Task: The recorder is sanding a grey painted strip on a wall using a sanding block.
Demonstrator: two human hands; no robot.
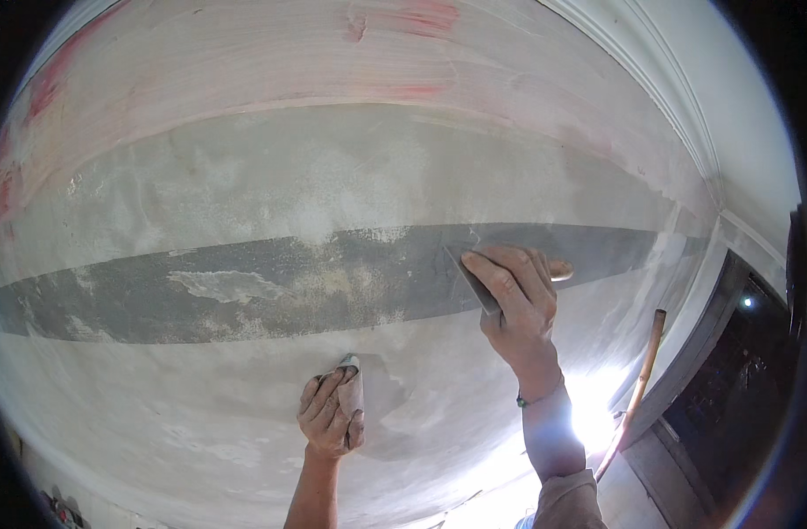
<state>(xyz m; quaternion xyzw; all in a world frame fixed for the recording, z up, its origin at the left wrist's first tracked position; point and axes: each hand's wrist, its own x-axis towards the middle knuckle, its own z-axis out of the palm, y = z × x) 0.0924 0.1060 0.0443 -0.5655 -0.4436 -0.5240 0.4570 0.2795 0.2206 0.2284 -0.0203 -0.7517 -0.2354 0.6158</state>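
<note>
My right hand point(519, 287) grips a flat-bladed plastering trowel point(471, 281), its blade edge against the dark grey band point(436, 264) of the wall. The trowel's rounded handle end sticks out to the right of my fingers. Lower and to the left, my left hand point(328, 413) is closed around a pale, dusty object point(352, 390), perhaps folded sandpaper or a cloth; its kind is not clear. This hand is close to the light grey lower wall point(244, 397). A rough pale patch point(228, 285) marks the left part of the dark band.
Pink-red streaks point(420, 20) mark the upper wall. White moulding point(674, 99) runs along the ceiling edge. At the right, a wooden pole point(635, 397) leans near a dark-framed opening point(727, 370), beside a bright lamp glare point(592, 410). Small blurred items point(66, 512) lie at the lower left.
</note>
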